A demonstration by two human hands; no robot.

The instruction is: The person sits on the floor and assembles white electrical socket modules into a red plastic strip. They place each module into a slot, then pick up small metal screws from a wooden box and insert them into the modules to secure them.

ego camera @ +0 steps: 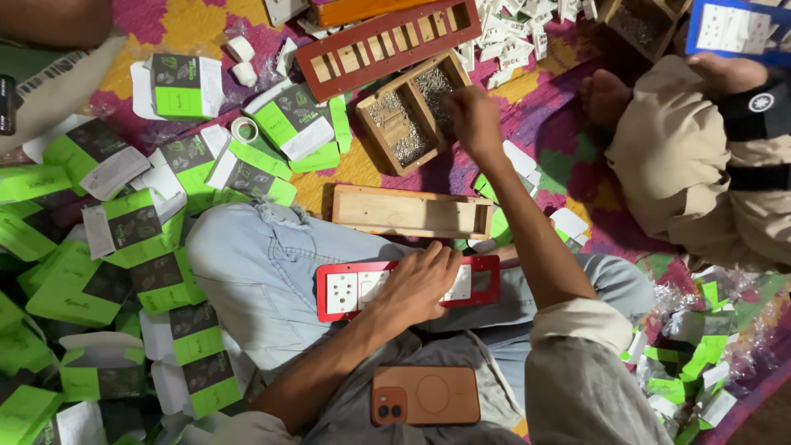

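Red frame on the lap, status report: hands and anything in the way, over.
Left hand flat on red frame. Right hand reaching into wooden screw box. Phone on lap, clear of frame.

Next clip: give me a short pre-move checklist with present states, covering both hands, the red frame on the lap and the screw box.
1. Left hand presses the red frame on the lap: ok.
2. Right hand is over the wooden screw box: ok.
3. Screw pinched in the right hand's fingers: cannot tell, fingertips hidden.
4. Screws left in the box: ok, both compartments hold some.
5. White socket plate seated in the frame: ok at the left end; the rest is covered.
6. Phone lies apart from the frame: ok.
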